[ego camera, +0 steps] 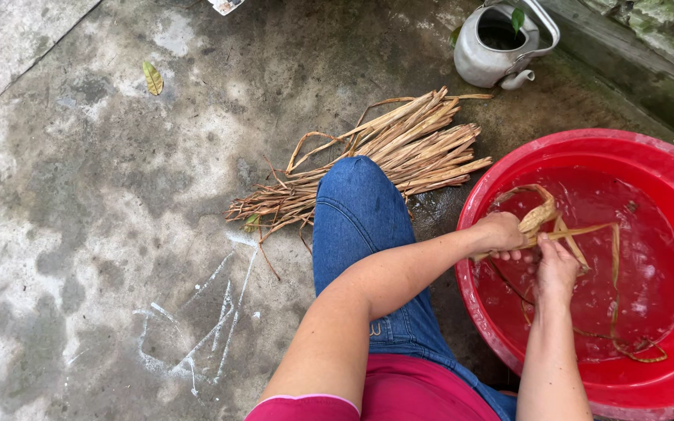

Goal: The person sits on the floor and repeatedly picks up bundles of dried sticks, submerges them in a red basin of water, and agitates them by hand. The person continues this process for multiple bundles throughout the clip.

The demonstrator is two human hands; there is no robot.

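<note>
Damp, stained concrete floor (pixel 103 203) carries the scene, chalk scratches marking it toward the near edge beside a knee in blue jeans (pixel 360 210). Over the near-left rim of a red plastic basin (pixel 665 168) filled with water, two bare hands work a wet, tan leaf strip (pixel 540 214). The left hand (pixel 501 234) is curled shut around the folded end of the strip, just above the water; the right hand (pixel 557 269) pinches the trailing lengths between closed fingers, touching the left. More loose strands (pixel 626 347) float toward the basin's near-right side. Done well, this rinsing likely calls for a firm left hold while the right draws along the fibre gently, keeping it under water so it softens rather than snaps. Beyond the knee, a bundle of dry strips (pixel 399 148) lies on the floor; a dented metal kettle (pixel 493 51) stands toward the far edge, a yellow leaf (pixel 152 78) well apart at far left.
</note>
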